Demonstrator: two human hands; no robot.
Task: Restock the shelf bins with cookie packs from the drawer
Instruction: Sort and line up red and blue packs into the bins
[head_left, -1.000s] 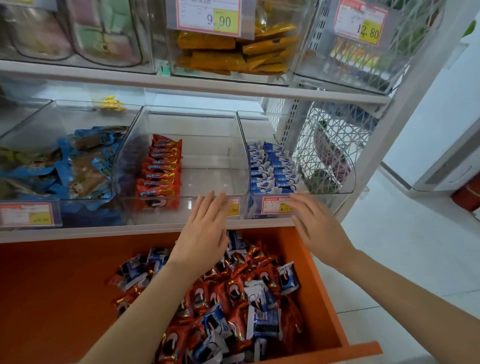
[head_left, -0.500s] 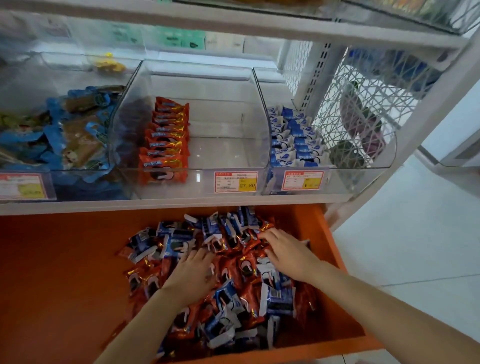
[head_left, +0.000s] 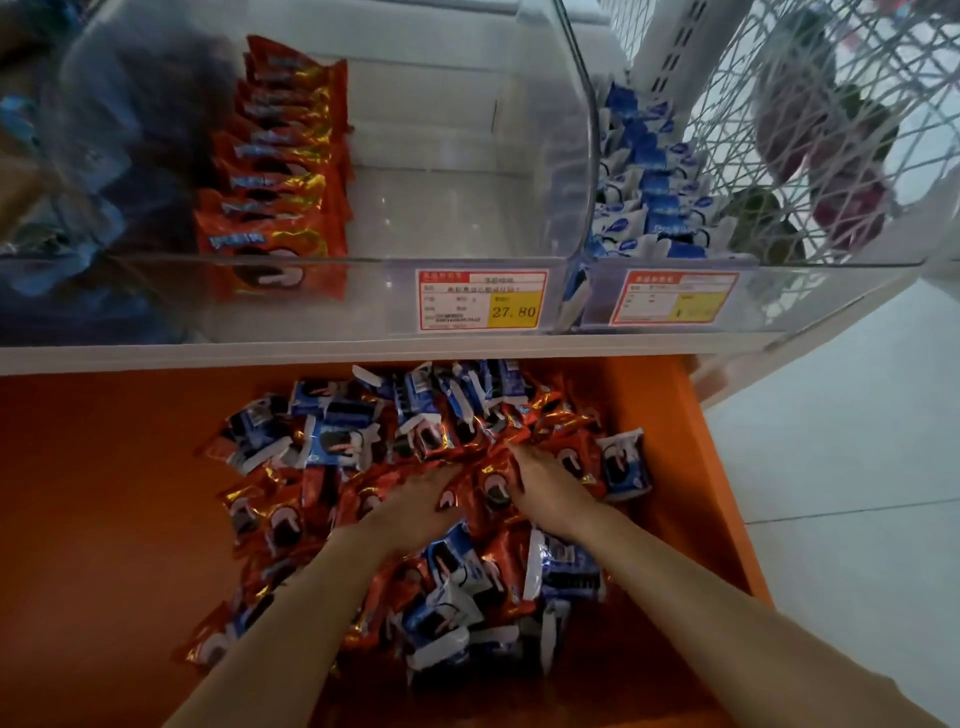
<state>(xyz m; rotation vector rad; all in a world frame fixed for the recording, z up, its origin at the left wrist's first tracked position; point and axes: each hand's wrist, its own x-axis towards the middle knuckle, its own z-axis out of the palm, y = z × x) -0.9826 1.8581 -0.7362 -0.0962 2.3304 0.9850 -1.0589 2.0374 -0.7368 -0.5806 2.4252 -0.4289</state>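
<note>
Half a second before, the hands lay apart on the heap. Now they had drawn together, and the view had dropped closer, so the upper shelf was gone from sight. Well below the tag (head_left: 480, 300), the left hand (head_left: 415, 501) and right hand (head_left: 553, 488) pressed close on either side of one red pack (head_left: 488, 491). It lay on the heap (head_left: 457, 587) in the drawer (head_left: 104, 519). Both hands were half sunk among wrappers and smeared by motion, so whether either had closed on a pack could not be told.

Above and left of the tag, a red row (head_left: 280, 171) stood on edge along the left side of the middle bin (head_left: 467, 208). Its foremost pack was veiled by the bin's front lip. Right of the tag, blue packs (head_left: 654, 208) sat in the right bin (head_left: 831, 291), whose own label (head_left: 675, 297) was too blurred to read. Far left of the tag, the left bin (head_left: 104, 156) was a dark blur cut by the frame. Both forearms ran off the lower edge.

Behind the tag, most of the middle bin's floor lay bare beside the red row. Below and left of the tag, a wide stretch of orange drawer bottom was open beside the heap. Below and right, the heap lay near the drawer's side wall (head_left: 717, 493), with pale floor (head_left: 857, 493) beyond.
</note>
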